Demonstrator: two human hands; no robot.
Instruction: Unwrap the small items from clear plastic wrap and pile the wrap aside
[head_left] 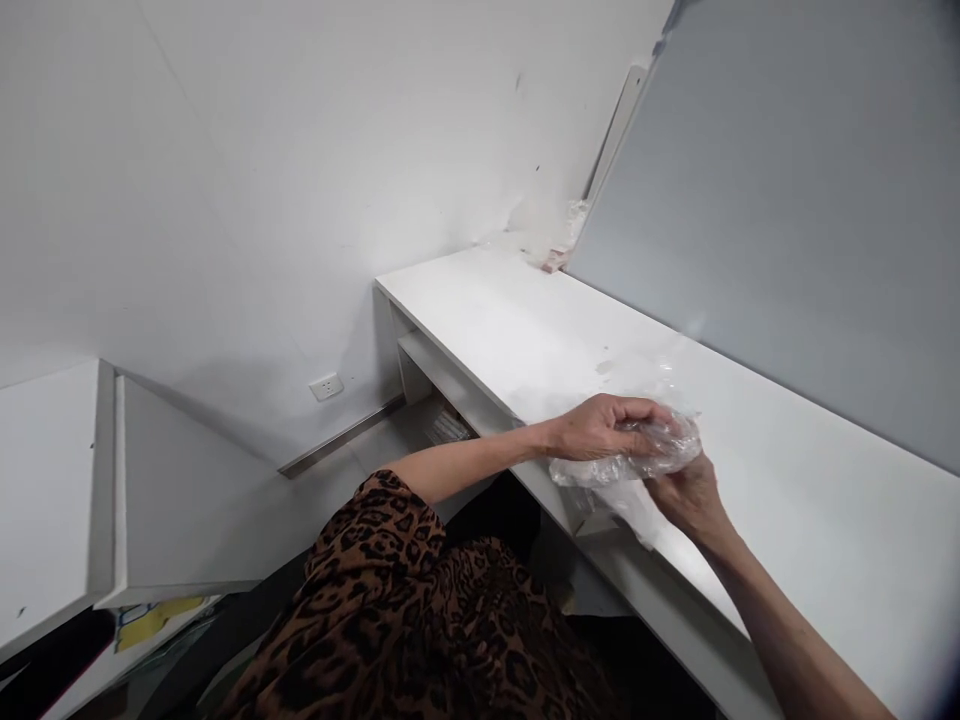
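Note:
Crumpled clear plastic wrap (592,472) is bunched between my two hands, above the front edge of the white desk (495,320). My left hand (600,428) grips it from the left, with the fingers closed over its top. From the right and below, my right hand (686,490) is closed on the same plastic. Part of the film hangs down past the desk's front edge. Whether anything lies inside the bundle I cannot make out.
More clear plastic (544,225) lies in the desk's far corner by the wall. A grey partition (787,200) rises along the desk's back edge. A shelf (450,385) runs under the desktop. At the left stands a white cabinet (180,490), and a wall outlet (326,387) is low on the wall.

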